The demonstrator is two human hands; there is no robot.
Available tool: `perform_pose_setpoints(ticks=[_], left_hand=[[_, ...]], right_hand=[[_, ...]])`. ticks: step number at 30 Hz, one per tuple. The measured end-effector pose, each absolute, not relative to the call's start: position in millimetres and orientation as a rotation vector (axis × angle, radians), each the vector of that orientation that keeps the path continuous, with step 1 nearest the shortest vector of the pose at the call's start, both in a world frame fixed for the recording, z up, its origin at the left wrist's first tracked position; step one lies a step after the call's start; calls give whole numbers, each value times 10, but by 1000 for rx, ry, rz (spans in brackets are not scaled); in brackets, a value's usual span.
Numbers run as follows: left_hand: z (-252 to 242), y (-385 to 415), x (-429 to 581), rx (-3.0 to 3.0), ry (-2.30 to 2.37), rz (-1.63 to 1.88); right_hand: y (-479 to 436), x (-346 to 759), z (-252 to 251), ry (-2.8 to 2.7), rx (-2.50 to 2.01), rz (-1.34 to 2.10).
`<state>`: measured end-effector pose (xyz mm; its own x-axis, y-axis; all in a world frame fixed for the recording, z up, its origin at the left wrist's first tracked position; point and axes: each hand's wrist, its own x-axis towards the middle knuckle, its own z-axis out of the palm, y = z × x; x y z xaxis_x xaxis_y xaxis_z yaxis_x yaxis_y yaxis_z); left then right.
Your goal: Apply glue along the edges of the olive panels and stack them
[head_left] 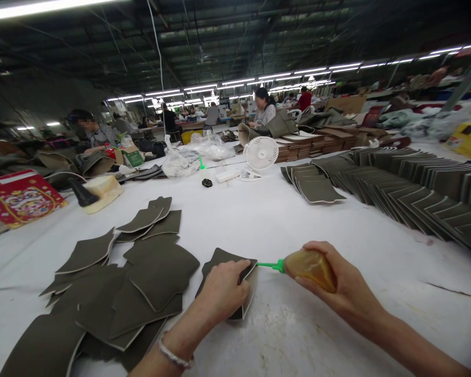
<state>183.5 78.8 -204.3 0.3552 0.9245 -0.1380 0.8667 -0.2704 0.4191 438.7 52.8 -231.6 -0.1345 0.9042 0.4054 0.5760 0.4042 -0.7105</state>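
Note:
My right hand point(337, 277) is wrapped round a soft bottle of amber liquid point(311, 269). Its green nozzle point(272, 265) points left, and the tip meets the right edge of a dark grey-green piece point(223, 256). On top of that piece lies my left hand point(227, 288), pressing near the corner with its fingers partly bent. A paler underside shows along the piece's right edge. Left of my left hand, similar dark pieces point(160, 272) overlap in a loose pile on the white tabletop point(298, 330).
Rows of dark pieces point(408, 193) stand at the right. A white fan point(261, 153), a small black object point(206, 183) and plastic bags point(180, 163) are farther back. At the left are a red box point(23, 198) and a pale block point(104, 192). People sit beyond the table.

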Motion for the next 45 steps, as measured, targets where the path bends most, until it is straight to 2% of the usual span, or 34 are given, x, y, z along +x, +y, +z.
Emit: perform_pose_setpoints(ticks=[21, 27, 32, 38, 45], left_hand=[[-2026, 757, 1866, 2179, 1612, 136], [-2022, 749, 1862, 2194, 1597, 130], [-2020, 742, 1851, 2200, 1590, 139], [-2006, 722, 1857, 2199, 1600, 141], [-2015, 715, 1848, 2202, 1595, 150]], right_hand=[[585, 4319, -2186, -1707, -1418, 611], [586, 4340, -2168, -1689, -1425, 820], [615, 4328, -2155, -1627, -1467, 743], [548, 4326, -2139, -1665, -1395, 1015], [516, 4325, -2137, -1636, -1452, 945]])
